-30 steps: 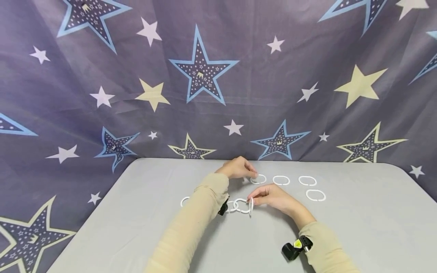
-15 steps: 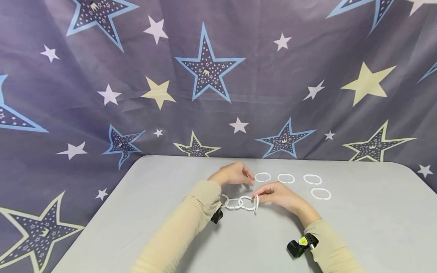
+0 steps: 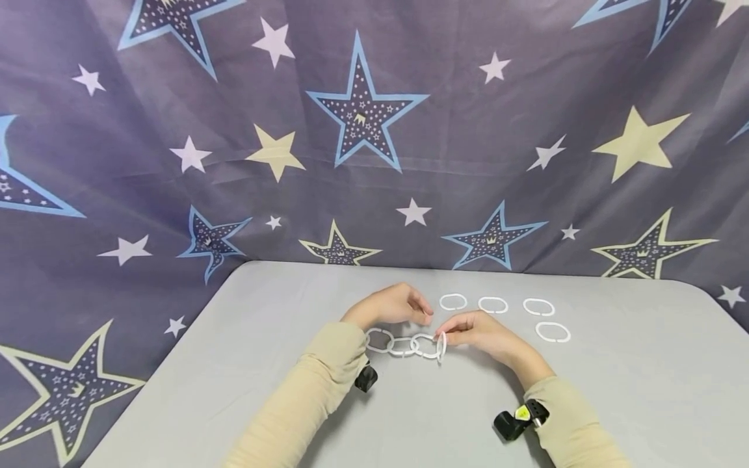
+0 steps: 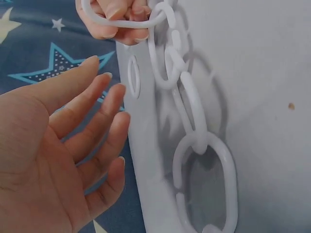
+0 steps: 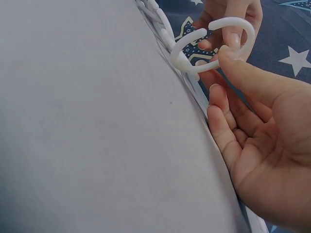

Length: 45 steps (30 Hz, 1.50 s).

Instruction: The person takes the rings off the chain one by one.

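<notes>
My right hand (image 3: 482,333) pinches a white plastic chain link (image 5: 228,22) between thumb and fingertips. The link stands on edge, and a gap in its ring shows in the right wrist view. It is the right end of a short chain (image 4: 232,184) of several oval links, which trails left toward the left sleeve. Just behind the chain, my left hand (image 3: 398,305) hovers with relaxed, slightly bent fingers and nothing between them, as the left wrist view shows. Its fingertips point toward the right hand, apart from the links.
Several loose white links lie on the grey-covered table beyond the right hand: a left one (image 3: 453,309), a middle one (image 3: 493,312), a right one (image 3: 538,314) and a nearer one (image 3: 552,341). A star-patterned curtain (image 3: 374,188) hangs behind the table's back edge.
My left hand has drawn back, left and nearer, from the leftmost loose link, which stays on the table. More of the chain shows beside the left sleeve. The right hand keeps its pinch.
</notes>
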Each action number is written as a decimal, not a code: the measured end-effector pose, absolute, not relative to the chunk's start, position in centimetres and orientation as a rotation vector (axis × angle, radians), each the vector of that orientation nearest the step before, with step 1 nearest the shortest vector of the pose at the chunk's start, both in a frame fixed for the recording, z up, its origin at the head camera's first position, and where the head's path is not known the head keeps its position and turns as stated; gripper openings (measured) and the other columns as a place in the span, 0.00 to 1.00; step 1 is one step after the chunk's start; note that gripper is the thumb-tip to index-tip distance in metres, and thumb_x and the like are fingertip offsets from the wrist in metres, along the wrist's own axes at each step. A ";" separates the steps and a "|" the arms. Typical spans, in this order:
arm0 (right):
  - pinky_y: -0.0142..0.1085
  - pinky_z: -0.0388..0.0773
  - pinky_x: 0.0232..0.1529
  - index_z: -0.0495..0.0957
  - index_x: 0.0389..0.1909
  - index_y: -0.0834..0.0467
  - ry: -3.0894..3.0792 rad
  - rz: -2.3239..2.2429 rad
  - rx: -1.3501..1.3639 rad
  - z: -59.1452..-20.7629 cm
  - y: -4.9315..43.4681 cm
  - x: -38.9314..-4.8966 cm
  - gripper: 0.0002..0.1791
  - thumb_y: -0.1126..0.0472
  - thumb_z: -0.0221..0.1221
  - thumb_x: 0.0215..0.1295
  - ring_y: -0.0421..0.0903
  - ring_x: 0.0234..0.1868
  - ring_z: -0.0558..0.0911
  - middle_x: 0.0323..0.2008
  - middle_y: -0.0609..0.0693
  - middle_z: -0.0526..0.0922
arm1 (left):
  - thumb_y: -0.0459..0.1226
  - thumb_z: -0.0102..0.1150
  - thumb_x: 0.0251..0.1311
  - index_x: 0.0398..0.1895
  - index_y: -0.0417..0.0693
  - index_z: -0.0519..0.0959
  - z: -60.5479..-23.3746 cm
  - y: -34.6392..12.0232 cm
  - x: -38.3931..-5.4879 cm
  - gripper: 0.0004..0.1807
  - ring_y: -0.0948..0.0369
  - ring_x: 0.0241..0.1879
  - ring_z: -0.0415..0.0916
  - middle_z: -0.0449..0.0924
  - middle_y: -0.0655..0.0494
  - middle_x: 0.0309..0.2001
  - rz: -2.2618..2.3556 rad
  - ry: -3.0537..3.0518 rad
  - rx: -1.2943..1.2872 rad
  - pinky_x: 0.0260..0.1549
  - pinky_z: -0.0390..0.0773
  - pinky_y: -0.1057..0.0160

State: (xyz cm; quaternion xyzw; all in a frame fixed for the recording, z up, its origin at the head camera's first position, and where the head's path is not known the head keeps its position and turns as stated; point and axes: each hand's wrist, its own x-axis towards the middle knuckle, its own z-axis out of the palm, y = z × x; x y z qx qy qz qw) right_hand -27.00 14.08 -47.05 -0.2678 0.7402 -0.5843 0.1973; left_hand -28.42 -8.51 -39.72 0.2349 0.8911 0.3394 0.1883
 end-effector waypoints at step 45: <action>0.32 0.76 0.47 0.80 0.45 0.75 2.037 -1.700 -0.755 -47.2 14.0 -26.9 0.14 0.68 0.63 0.64 0.42 0.42 0.83 0.40 0.62 0.86 | 0.35 0.71 0.56 0.35 0.46 0.86 -42.0 -8.7 -26.7 0.05 0.68 0.28 0.73 0.82 0.60 0.28 0.865 2.544 0.596 0.33 0.72 0.69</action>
